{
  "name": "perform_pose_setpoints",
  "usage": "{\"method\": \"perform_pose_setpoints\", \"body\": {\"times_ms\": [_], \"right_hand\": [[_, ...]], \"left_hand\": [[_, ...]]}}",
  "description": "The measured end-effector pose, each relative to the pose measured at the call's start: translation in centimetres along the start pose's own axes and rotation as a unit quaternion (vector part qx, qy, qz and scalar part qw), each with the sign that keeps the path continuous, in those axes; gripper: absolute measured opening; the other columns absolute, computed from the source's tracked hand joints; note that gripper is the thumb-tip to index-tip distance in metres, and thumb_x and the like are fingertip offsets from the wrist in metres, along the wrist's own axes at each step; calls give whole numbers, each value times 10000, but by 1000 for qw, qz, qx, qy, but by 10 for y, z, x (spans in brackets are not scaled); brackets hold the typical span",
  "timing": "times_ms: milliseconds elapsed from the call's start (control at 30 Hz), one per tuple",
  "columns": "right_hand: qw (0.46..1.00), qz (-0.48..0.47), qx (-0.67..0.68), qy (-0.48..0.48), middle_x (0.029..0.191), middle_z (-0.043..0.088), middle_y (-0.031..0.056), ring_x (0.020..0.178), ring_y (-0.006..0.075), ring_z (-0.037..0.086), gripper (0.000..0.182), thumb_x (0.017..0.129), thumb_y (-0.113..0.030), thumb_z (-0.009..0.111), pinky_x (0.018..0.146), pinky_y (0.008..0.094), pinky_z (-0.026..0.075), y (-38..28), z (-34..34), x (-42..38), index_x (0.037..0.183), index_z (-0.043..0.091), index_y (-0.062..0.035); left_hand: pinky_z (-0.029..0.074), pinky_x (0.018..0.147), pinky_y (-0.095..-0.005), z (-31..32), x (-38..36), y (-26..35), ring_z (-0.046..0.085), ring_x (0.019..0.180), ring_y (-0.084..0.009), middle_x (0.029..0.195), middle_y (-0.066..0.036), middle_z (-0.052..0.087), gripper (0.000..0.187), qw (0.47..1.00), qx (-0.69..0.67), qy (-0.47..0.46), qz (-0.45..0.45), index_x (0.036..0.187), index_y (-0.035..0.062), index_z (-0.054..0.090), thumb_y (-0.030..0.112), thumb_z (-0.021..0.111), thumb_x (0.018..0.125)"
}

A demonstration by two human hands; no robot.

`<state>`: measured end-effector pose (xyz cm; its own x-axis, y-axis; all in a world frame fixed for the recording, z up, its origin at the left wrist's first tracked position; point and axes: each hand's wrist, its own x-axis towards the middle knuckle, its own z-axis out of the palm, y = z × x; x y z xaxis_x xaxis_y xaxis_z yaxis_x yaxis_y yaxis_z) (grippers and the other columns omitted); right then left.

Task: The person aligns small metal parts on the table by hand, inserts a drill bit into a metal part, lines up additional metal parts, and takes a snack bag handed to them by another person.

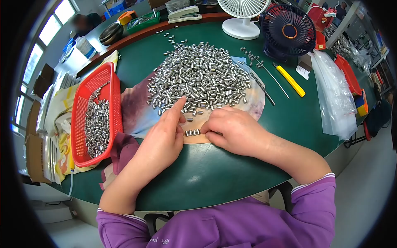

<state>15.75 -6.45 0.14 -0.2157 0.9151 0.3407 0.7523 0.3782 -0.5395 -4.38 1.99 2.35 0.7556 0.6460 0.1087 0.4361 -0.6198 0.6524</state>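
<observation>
A large heap of small shiny metal cylinders (194,78) lies on a multicoloured cloth (138,99). In front of it, a short row of the same cylinders (192,132) stands side by side near the cloth's front edge. To the left of this row is my left hand (166,131), open, with its index finger stretched toward the heap. At the right end of the row, my right hand (231,129) has its fingers curled and pressed together. What they pinch, if anything, is hidden. One loose cylinder (190,119) lies between my hands.
A red plastic basket (117,103) with more cylinders stands at the left. On the right are a yellow-handled tool (290,81), thin metal rods (275,80) and clear plastic bags (333,97). A white fan (243,28) and a dark fan (288,33) stand behind on the green table (198,177).
</observation>
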Motion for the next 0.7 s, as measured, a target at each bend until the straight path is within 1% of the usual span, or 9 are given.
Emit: {"method": "perform_pose_setpoints", "body": {"times_ms": [100, 200, 300, 367, 433, 500, 567, 633, 700], "right_hand": [[1000, 0, -3, 1, 835, 620, 71, 854, 281, 606, 94, 791, -130, 666, 764, 402, 488, 0, 0, 0, 866, 675, -74], [1000, 12, -13, 1, 841, 624, 73, 846, 284, 609, 99, 792, -128, 665, 767, 402, 488, 1, -4, 1, 874, 674, -73], [1000, 26, -15, 8, 854, 633, 80, 840, 287, 616, 110, 798, -131, 663, 768, 406, 489, 4, -5, 1, 887, 674, -67], [999, 29, -13, 16, 861, 637, 84, 838, 288, 621, 118, 802, -134, 662, 767, 409, 490, 5, -4, 1, 896, 675, -64], [999, 35, 7, 19, 842, 632, 113, 842, 318, 623, 117, 796, -136, 640, 759, 433, 502, 5, -4, 1, 873, 678, -55], [999, 35, 16, 16, 843, 634, 113, 839, 318, 625, 125, 794, -136, 643, 757, 433, 503, 4, -3, 1, 881, 683, -55], [999, 35, 25, 14, 844, 636, 114, 836, 319, 627, 133, 792, -136, 647, 755, 433, 503, 4, -2, 2, 890, 689, -55], [999, 31, 17, 11, 850, 636, 88, 828, 279, 625, 149, 792, -155, 685, 748, 399, 497, 4, 1, 2, 908, 676, -63], [999, 39, 21, 8, 843, 629, 86, 823, 274, 622, 148, 783, -157, 694, 744, 396, 497, 1, 0, 1, 895, 662, -65]], "left_hand": [[507, 727, -302, 2, 0, -1, 593, 757, -160, 1016, -106, 569, 710, 1000, 25, 2, 6, 1446, 53, 326, -111, 544, 790], [505, 727, -297, 5, 0, 1, 592, 760, -156, 1017, -107, 568, 707, 1000, -10, -2, 5, 1447, 48, 321, -110, 547, 796], [503, 728, -292, 10, 0, 1, 588, 771, -151, 1018, -106, 567, 708, 999, -35, 3, 20, 1448, 40, 311, -111, 553, 799], [496, 734, -281, 13, 1, 1, 585, 783, -148, 1030, -105, 564, 706, 997, -75, -5, 30, 1449, 35, 305, -110, 562, 808], [493, 738, -275, 16, 1, 2, 581, 785, -142, 1011, -96, 571, 706, 996, -86, 0, 24, 1449, 34, 304, -106, 571, 810], [489, 741, -268, 20, 2, 0, 577, 787, -137, 991, -87, 578, 707, 995, -97, 5, 17, 1449, 32, 303, -102, 581, 813], [518, 712, -319, 24, 4, -5, 604, 751, -204, 953, -109, 591, 676, 994, -102, 18, 24, 1424, 13, 319, -65, 599, 813], [517, 713, -317, 25, 4, -3, 601, 756, -201, 934, -98, 595, 674, 994, -111, 15, 9, 1415, 12, 337, -61, 611, 804], [516, 714, -314, 25, 4, -2, 597, 762, -198, 915, -86, 599, 672, 993, -119, 12, -5, 1406, 10, 354, -57, 623, 795]]}}
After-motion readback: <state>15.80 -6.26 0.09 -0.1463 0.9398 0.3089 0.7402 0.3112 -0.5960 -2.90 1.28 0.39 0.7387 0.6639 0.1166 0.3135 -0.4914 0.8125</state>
